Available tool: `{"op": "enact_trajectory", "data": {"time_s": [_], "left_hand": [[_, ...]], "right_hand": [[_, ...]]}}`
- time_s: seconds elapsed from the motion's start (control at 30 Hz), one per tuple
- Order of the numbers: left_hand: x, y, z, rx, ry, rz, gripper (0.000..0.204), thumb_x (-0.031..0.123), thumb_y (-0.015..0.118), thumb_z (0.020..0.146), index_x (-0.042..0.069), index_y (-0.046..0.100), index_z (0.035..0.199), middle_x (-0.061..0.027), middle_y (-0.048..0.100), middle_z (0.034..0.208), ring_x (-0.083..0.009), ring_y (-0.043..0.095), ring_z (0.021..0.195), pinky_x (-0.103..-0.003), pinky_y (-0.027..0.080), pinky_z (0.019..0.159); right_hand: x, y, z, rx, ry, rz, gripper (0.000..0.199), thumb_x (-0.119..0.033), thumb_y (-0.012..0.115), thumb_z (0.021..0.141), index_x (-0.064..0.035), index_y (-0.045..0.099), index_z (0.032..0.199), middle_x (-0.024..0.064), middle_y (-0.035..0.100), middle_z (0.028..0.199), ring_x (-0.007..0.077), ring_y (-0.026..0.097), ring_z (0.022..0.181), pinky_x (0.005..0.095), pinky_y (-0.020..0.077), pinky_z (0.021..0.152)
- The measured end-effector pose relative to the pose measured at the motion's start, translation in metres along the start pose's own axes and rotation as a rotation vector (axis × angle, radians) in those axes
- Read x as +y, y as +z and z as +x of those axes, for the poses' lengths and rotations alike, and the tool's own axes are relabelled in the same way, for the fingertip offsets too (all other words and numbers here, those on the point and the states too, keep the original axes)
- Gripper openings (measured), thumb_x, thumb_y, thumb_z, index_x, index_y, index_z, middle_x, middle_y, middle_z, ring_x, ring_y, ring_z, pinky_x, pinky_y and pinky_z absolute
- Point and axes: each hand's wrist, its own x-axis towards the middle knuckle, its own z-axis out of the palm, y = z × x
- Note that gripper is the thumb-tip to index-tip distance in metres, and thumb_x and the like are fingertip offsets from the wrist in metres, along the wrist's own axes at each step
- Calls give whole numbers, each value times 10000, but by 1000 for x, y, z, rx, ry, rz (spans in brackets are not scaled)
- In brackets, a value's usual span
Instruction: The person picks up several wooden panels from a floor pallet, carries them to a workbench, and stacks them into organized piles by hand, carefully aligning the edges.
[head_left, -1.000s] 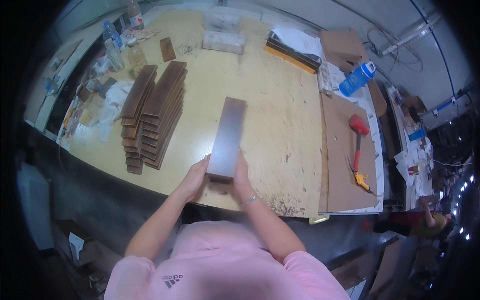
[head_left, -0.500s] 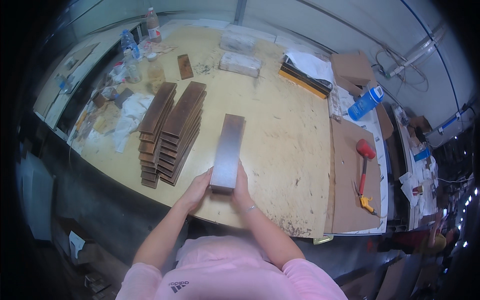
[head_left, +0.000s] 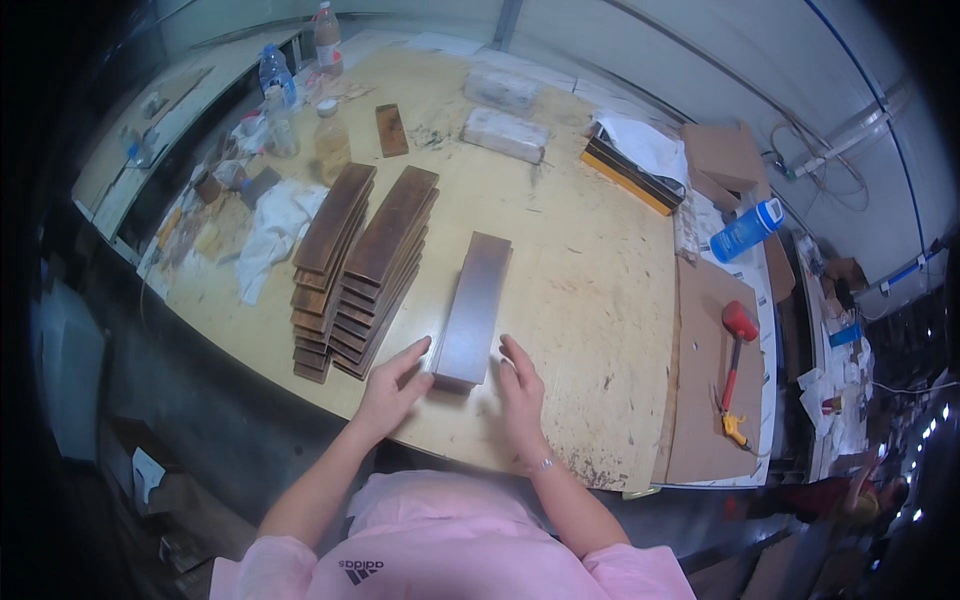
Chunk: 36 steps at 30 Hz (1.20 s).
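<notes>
A neat stack of brown wooden planks (head_left: 472, 310) lies lengthwise on the table before me, its top face glossy. At its near left corner is my left hand (head_left: 395, 387), fingers apart and holding nothing. My right hand (head_left: 522, 388) is open by the stack's right side, a small gap between them. To the left stand two taller, uneven piles of planks, the left pile (head_left: 335, 225) and the right pile (head_left: 392, 230), their edges stepped. One short brown plank piece (head_left: 391, 130) lies alone farther back.
On the right, a red mallet (head_left: 739, 322) and a yellow air gun (head_left: 735, 430) rest on cardboard (head_left: 695, 400), below a blue bottle (head_left: 745, 230). Wrapped blocks (head_left: 505, 134) and a black-and-yellow box (head_left: 630, 175) sit farther back. White cloth (head_left: 275, 235) and bottles (head_left: 328, 40) are at left.
Both hands have let go of the plank stack and drawn apart, the left to the left and the right to the right. The whole view has shifted slightly.
</notes>
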Motion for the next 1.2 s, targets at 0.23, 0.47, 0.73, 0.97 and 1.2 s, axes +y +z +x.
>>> {"op": "enact_trajectory", "data": {"time_s": [0.23, 0.47, 0.73, 0.97, 1.2], "left_hand": [[13, 9, 7, 52, 140, 124, 523, 55, 723, 839, -36, 557, 1327, -211, 610, 1296, -244, 593, 1197, -332, 459, 1016], [31, 13, 16, 102, -84, 49, 450, 30, 726, 829, -43, 614, 1259, -186, 677, 1171, -180, 662, 1032, -290, 525, 892], [8, 15, 9, 157, 99, 80, 443, 22, 742, 806, -31, 639, 1234, -197, 680, 1157, -211, 665, 1046, -302, 515, 912], [0, 20, 14, 174, -57, 26, 442, 25, 750, 798, -34, 644, 1223, -182, 703, 1098, -206, 686, 978, -299, 527, 875], [-4, 21, 15, 207, -18, 19, 405, 41, 756, 800, -40, 664, 1186, -177, 718, 1063, -189, 687, 954, -294, 528, 852]], "right_hand": [[-3, 7, -11, -38, -298, -283, 465, -18, 661, 860, 28, 559, 1311, 157, 589, 1224, 244, 576, 1142, 349, 475, 980], [-15, 21, -8, 46, -116, -146, 427, 35, 659, 846, 39, 582, 1266, 119, 585, 1076, 190, 621, 975, 306, 539, 849], [-14, 17, -8, -14, -254, -269, 401, 4, 729, 790, 47, 626, 1176, 128, 577, 992, 232, 602, 914, 327, 512, 807], [-3, 21, -7, 37, -224, -207, 387, -9, 731, 803, 42, 632, 1174, 138, 583, 967, 231, 608, 855, 311, 522, 747], [2, 16, -5, 43, -22, -1, 355, -6, 715, 820, 55, 638, 1161, 113, 584, 945, 191, 613, 851, 301, 528, 746]]}}
